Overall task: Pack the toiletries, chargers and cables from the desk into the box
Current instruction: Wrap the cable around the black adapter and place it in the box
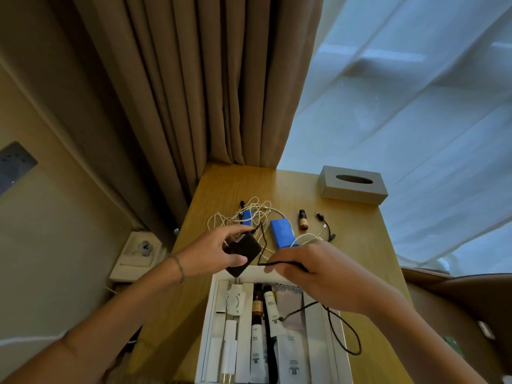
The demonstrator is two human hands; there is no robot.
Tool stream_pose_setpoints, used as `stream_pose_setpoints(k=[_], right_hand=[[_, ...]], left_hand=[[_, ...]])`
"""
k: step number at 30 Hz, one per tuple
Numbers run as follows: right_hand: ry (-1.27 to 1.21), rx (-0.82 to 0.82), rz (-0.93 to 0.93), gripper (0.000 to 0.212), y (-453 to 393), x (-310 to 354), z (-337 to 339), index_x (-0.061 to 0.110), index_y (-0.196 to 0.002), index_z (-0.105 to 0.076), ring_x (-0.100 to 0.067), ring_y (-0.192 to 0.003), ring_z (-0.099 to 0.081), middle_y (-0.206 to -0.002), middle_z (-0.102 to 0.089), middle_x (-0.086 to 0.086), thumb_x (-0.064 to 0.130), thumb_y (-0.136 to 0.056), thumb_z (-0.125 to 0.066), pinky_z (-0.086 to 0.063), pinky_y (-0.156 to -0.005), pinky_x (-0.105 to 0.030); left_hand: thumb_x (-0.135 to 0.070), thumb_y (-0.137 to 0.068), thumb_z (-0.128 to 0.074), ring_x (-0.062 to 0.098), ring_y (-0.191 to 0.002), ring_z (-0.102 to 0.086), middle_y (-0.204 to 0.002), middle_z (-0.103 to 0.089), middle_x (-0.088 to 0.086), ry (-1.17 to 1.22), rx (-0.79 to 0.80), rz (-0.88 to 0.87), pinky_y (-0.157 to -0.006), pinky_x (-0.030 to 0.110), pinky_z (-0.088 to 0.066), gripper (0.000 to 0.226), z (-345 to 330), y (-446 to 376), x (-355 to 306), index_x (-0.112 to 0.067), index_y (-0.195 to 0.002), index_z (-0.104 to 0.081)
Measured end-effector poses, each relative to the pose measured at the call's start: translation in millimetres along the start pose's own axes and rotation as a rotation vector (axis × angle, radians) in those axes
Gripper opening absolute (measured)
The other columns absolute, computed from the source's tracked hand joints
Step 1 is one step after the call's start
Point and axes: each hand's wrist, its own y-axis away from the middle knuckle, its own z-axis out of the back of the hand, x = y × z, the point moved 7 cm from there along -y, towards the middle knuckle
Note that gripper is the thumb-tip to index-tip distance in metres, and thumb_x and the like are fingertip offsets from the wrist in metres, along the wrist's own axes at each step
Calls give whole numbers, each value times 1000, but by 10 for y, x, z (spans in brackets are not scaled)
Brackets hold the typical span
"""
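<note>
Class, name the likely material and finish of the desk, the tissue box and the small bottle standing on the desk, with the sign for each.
Desk: wood or wood-look laminate, light sheen; grain lines show.
Tissue box: grey, matte, uniform; material unclear.
Small bottle: amber glass or plastic; translucent brown body, dark cap.

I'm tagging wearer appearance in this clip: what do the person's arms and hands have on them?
Both forearms are bare, with no sleeves in view. The left hand has a thin cord-like bracelet around its wrist. The right hand shows no ring, watch or glove.
</note>
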Motion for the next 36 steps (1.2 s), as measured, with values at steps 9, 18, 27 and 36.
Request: stream_pose_setpoints(k=[9,18,27,36], right_hand=[[1,-87,-88,29,71,-169,-16,37,-120,-69,-5,-76,-64,-81,-67,15,32,-103,-47,-48,-65,-19],[-3,96,34,29,88,-34,-333,34,-126,-67,17,-80,-56,-75,-51,38,29,-103,-49,-43,-69,-8],[120,25,18,17,89,-32,107,32,-90,-66,-1,-74,-62,-79,-67,12,36,-98,-51,-43,-66,-13],[-457,-115,73,19,-398,-217,212,19,-78,-70,-22,-60,-50,-66,-59,4,35,-87,-76,-40,-58,-30]], left_hand=[[-23,-58,-95,29,-105,-62,-112,-67,17,1441,145,161,-95,44,-48,65,-440,206,136,-6,-116,-74],[-17,-87,-71,32,-102,-69,-121,-67,24,1420,6,158,-86,40,-60,42,-362,154,86,-2,-125,-66],[-20,-95,-65,18,-95,-68,-109,-61,8,129,168,60,-72,26,-59,21,-277,234,-193,-20,-115,-59],[-5,-95,-63,19,-98,-69,-107,-62,0,142,427,-97,-76,25,-56,56,-326,473,-643,-27,-131,-27]])
